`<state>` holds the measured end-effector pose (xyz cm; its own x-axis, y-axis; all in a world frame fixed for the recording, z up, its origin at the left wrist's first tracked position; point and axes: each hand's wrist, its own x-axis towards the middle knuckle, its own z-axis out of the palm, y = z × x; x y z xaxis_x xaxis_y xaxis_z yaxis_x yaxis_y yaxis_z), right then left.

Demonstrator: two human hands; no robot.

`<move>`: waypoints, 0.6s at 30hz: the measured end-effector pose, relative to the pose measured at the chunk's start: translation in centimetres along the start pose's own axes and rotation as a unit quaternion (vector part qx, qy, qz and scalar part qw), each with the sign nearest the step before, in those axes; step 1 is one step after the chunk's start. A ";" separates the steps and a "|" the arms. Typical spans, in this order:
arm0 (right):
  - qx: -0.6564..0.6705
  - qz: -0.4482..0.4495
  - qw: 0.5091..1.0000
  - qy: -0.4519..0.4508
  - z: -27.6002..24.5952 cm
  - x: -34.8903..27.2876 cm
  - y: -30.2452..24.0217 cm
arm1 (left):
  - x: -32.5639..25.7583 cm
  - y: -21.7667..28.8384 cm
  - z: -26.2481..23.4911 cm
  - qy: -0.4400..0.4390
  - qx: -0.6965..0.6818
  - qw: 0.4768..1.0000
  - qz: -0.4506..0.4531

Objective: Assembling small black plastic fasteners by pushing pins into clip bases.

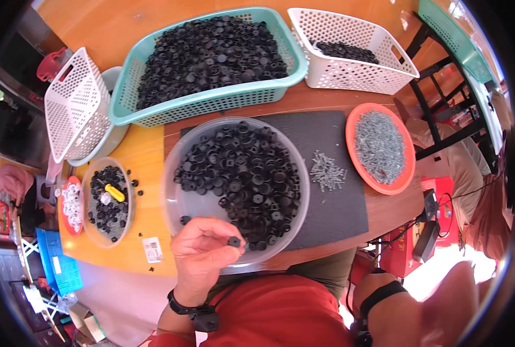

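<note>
My left hand (202, 248) is closed in a pinch on a small black plastic cap (234, 241) at the near rim of a round translucent tub. Many similar round black caps (252, 168) fill most of the tub (305, 191); part of its bottom shows at the left. Down at the lower right, beside my red shirt, is my right hand (371, 284), with a black strap behind it. Its fingers are blurred and hard to make out. A small heap of silver screws (327, 172) lies on the dark mat (344, 220), right of the tub.
An orange plate (350, 144) of screws stands at the right. Behind are a teal basket (211, 104) of black parts and a white basket (350, 78). At left are another white basket (75, 110) and a bowl (131, 202) with a yellow-handled tool (115, 192).
</note>
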<state>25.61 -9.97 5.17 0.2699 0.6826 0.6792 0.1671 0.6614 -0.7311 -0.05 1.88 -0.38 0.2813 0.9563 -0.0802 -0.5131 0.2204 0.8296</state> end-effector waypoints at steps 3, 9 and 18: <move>-0.029 -0.008 0.999 -0.021 1.6 1.6 1.2 | -0.3 0.0 -0.7 0.004 0.015 0.999 0.032; -0.123 -0.030 0.991 -0.051 1.9 3.6 1.5 | -0.3 0.1 -1.2 0.008 0.039 0.998 0.050; -0.331 0.055 0.923 -0.186 2.9 4.1 10.6 | -0.3 0.2 -1.7 0.018 0.052 0.998 0.043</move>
<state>25.73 0.71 0.38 -0.0043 0.8750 0.4840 0.7352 0.3309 -0.5916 -1.58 1.93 -1.13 0.2102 0.9773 -0.0251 -0.4472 0.1189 0.8865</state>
